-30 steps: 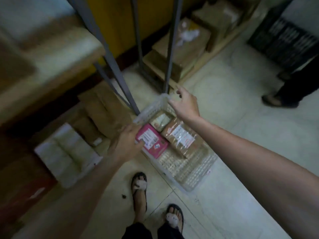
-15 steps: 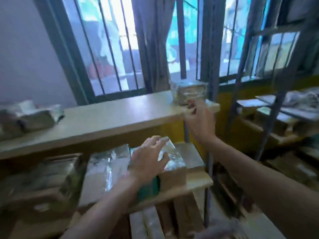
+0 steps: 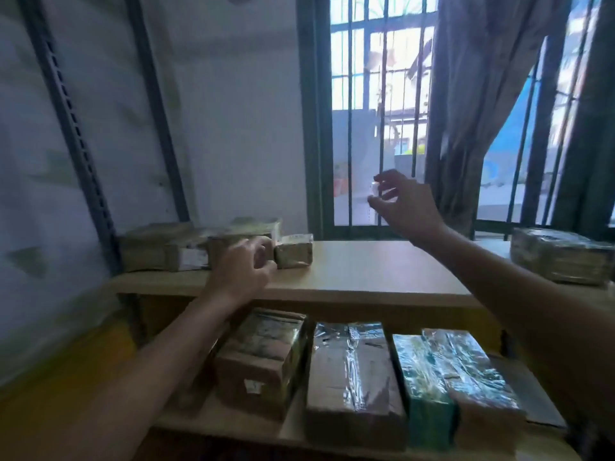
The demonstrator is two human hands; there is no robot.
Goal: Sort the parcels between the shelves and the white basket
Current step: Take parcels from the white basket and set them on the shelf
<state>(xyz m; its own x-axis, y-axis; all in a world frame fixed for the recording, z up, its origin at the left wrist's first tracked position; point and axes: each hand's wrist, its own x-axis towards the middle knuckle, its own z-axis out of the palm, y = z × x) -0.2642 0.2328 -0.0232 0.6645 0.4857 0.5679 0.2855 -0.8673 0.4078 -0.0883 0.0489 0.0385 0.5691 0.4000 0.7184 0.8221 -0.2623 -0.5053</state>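
Left grip [image 3: 243, 267], risen from the floor basket a second earlier, curled round a brown parcel [image 3: 220, 248] on the top shelf [image 3: 366, 269], while the right grip [image 3: 404, 204] hung narrow, contents unclear: shelf sorting seemed underway.

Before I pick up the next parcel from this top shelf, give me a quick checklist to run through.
1. Left hand's hold: cannot tell. The left hand touches a brown parcel on the top shelf, fingers curled.
2. Right hand free: cannot tell. The right hand is raised before the window, finger and thumb close, maybe pinching something small.
3. Bare room on the top shelf: ok.
4. White basket in view: not ok.
5. Neighbouring small parcel clear of the edge: ok.
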